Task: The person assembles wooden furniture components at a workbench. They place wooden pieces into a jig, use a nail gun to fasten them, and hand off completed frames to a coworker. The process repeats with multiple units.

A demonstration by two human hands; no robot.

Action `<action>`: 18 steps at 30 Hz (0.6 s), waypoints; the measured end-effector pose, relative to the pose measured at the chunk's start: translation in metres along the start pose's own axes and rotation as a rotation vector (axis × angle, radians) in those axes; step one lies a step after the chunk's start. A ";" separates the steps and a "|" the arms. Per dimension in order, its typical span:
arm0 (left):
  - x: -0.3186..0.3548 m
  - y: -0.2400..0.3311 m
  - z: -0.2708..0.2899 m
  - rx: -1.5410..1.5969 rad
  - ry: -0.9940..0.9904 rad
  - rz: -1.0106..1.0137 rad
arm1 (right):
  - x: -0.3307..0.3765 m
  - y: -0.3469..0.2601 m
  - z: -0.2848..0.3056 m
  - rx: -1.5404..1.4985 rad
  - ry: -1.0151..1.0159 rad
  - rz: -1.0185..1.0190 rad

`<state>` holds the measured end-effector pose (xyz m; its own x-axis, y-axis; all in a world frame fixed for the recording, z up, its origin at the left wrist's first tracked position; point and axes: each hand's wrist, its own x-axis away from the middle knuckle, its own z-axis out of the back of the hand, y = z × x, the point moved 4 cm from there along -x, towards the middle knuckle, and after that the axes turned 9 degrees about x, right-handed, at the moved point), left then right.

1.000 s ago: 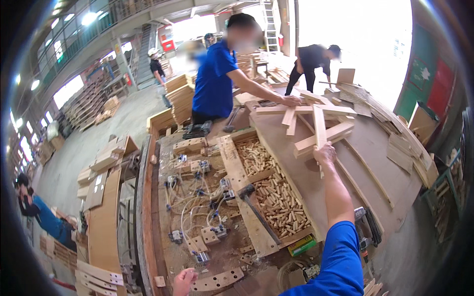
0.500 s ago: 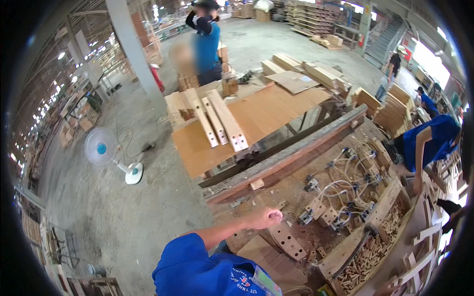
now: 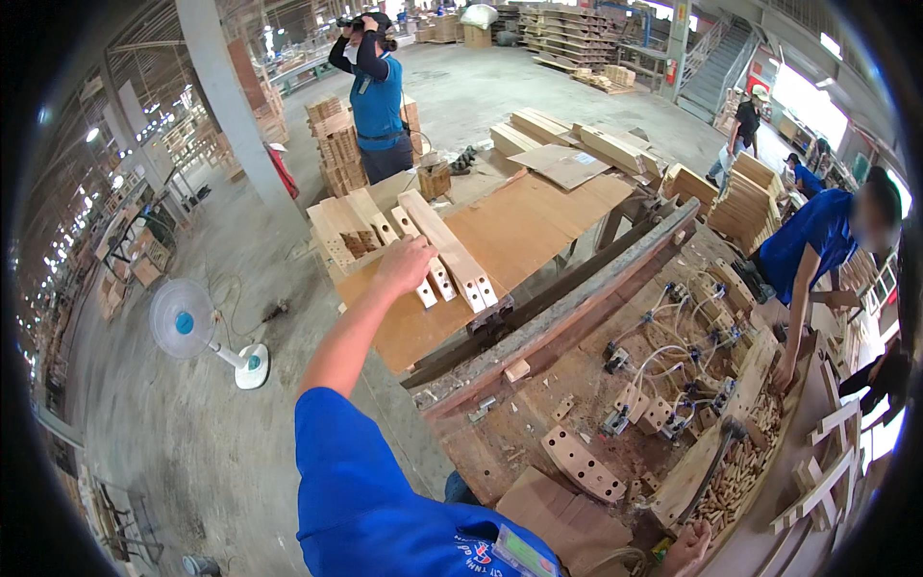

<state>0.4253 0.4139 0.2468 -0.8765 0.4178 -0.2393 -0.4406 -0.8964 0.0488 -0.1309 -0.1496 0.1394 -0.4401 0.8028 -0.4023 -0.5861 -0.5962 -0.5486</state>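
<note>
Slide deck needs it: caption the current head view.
Left hand at drilled wooden slats on cardboard; right hand near wooden dowels.

White daylight glares through the opening (image 3: 812, 108) at upper right; lamps (image 3: 91, 135) dot the dimmer left. The floor (image 3: 216, 442) looks softly lit. The fisheye rim bends, darkening to black.

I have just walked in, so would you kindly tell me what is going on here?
The person's left grip is at the drilled wooden pieces lying on brown cardboard; whether it has closed on one is hard to tell. The right grip is near the wooden dowels, with nothing visible in it. Across the workbench, a co-worker in blue reaches an arm down toward the dowels' far end.
</note>
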 end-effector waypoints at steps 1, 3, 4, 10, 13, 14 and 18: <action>-0.014 0.000 -0.006 0.004 -0.070 -0.015 | 0.002 0.004 -0.002 -0.064 -0.070 -0.107; -0.033 0.002 -0.017 -0.013 -0.153 -0.095 | 0.004 -0.011 0.003 0.029 -0.046 -0.045; -0.040 0.001 -0.020 -0.026 -0.193 -0.131 | 0.004 -0.018 0.004 0.070 -0.037 -0.011; -0.062 -0.019 -0.029 -0.158 -0.455 -0.113 | 0.008 -0.042 0.002 0.093 -0.103 -0.039; -0.066 -0.026 -0.026 -0.153 -0.473 -0.207 | 0.011 -0.051 -0.011 0.060 -0.020 0.045; -0.068 -0.025 -0.026 -0.174 -0.475 -0.226 | 0.011 -0.052 -0.018 0.038 -0.042 0.034; -0.084 -0.017 -0.030 -0.243 -0.484 -0.356 | 0.013 -0.042 -0.048 -0.018 -0.082 0.002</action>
<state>0.5124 0.3901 0.2369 -0.6981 0.6644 0.2667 -0.7138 -0.6747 -0.1876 -0.0798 -0.1142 0.1222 -0.4960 0.7982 -0.3418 -0.5737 -0.5967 -0.5611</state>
